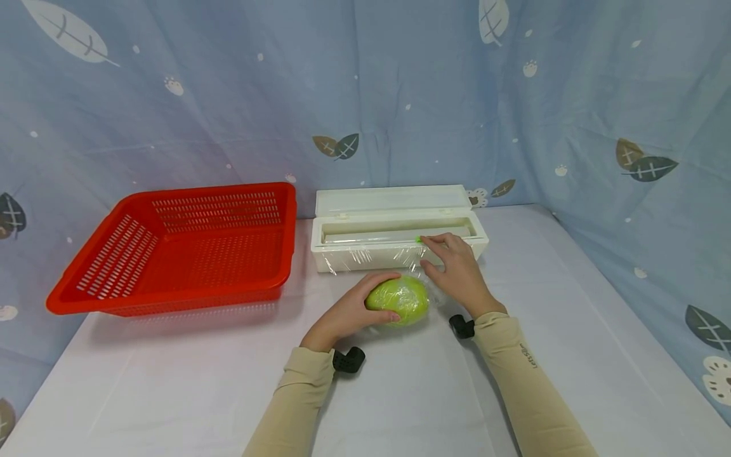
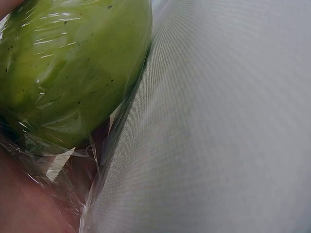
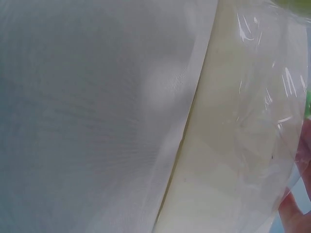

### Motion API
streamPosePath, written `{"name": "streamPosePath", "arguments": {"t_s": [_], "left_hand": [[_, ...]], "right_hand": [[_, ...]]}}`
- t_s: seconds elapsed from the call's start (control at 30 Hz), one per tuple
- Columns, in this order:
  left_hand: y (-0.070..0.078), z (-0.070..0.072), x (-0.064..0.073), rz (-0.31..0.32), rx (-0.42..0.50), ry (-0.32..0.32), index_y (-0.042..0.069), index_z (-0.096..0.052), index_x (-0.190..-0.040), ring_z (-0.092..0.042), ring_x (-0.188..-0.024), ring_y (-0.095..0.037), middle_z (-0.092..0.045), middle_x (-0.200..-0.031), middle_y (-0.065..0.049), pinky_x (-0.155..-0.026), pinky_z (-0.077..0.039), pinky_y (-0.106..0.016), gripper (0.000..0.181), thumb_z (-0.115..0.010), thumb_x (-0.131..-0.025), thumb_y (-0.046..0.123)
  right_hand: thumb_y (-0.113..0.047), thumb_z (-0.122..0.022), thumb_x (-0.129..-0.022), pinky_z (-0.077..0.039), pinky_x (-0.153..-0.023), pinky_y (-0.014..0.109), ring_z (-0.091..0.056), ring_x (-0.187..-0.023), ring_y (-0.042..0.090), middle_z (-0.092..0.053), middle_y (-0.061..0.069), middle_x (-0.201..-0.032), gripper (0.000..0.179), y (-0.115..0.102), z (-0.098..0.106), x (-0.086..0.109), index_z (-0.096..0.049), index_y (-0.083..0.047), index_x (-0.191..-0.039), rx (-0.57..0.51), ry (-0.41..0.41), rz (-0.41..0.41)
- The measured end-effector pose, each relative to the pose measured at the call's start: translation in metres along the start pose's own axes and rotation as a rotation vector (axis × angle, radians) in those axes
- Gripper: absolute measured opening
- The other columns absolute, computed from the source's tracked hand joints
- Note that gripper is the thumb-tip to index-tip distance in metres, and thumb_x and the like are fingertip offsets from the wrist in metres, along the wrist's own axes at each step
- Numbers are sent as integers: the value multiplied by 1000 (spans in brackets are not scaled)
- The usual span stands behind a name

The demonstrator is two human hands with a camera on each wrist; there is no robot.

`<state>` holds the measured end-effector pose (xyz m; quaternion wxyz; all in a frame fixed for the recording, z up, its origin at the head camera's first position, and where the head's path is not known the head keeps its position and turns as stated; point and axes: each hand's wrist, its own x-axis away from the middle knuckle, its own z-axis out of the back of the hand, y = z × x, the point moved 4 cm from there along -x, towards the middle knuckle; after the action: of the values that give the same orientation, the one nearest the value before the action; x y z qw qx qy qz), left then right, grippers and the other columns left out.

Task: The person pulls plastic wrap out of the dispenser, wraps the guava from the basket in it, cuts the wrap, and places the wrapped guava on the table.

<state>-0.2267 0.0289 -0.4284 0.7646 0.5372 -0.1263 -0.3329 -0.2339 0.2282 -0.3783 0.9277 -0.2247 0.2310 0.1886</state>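
A smooth green fruit [image 1: 402, 301] with tiny dark specks sits on the white cloth, wrapped in clear plastic film [image 2: 73, 170]. My left hand [image 1: 356, 303] grips it from the left, thumb in front and fingers behind. Film stretches from the fruit to a white cling film box [image 1: 365, 258], whose lid stands raised at the back. A pale roll lies inside. My right hand [image 1: 457, 268] is at the box's front edge, index fingertip against a small bright green slider [image 1: 419, 239], thumb lower and apart. In the right wrist view, film [image 3: 265, 116] hangs over the box's front.
A red perforated plastic basket [image 1: 171, 294] stands to the left of the box. Behind the table hangs a blue curtain [image 1: 400, 76] with leaf prints. White cloth [image 1: 400, 393] covers the table. A small black device [image 1: 349, 360] is on each wrist.
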Motion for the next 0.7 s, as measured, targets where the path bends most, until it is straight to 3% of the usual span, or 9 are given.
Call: {"name": "streamPosePath", "arguments": {"t_s": [0.6,0.7], "left_hand": [[0,0,0,16,10,3,38,-41,-128,-41,-111,-11,-39,-127,14,-91,-36,-36,68,-76,-69,34],[5,1,2,12,24,-1,31,-41,-130,-41,-111,-14,-40,-127,9,-90,-37,-37,68,-75,-71,29]], "right_hand": [[-23,-63,-82,-24,-96,46,-40,-113,26,-50,6,-116,48,-2,-2,0,-52,-8,-126,8,-4,21],[-23,-63,-82,-24,-97,46,-40,-112,26,-50,6,-116,48,-3,-2,0,-51,-8,-126,6,-6,23]]}}
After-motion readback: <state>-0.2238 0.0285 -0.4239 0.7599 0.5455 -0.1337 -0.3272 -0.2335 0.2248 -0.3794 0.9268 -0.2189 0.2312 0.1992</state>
